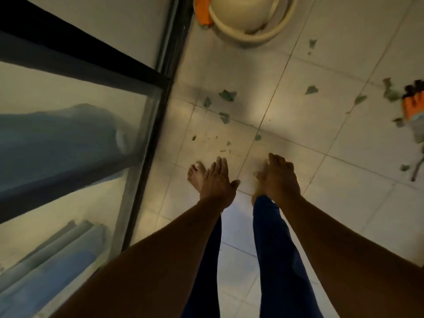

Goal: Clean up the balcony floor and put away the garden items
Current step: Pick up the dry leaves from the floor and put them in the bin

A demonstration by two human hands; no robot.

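Pale square tiles cover the balcony floor, crossed by thin grout lines. Along the left edge runs a dark metal frame holding a glass panel, with blurred blue shapes showing through it. Between that frame and the gardening glove at the right edge lies an open stretch of tile, littered with green leaf scraps scattered ahead of the person's bare feet. More scraps lie near the glove, which is orange and black and partly cut off by the picture's border. At the top edge sits a round cream pot, just beside the frame, with something orange against its left side. Both arms reach forward and down. The left hand has straight, relaxed fingers and holds nothing. The right hand also hangs empty, fingers loosely extended. Both hover above the feet, apart from the leaves.
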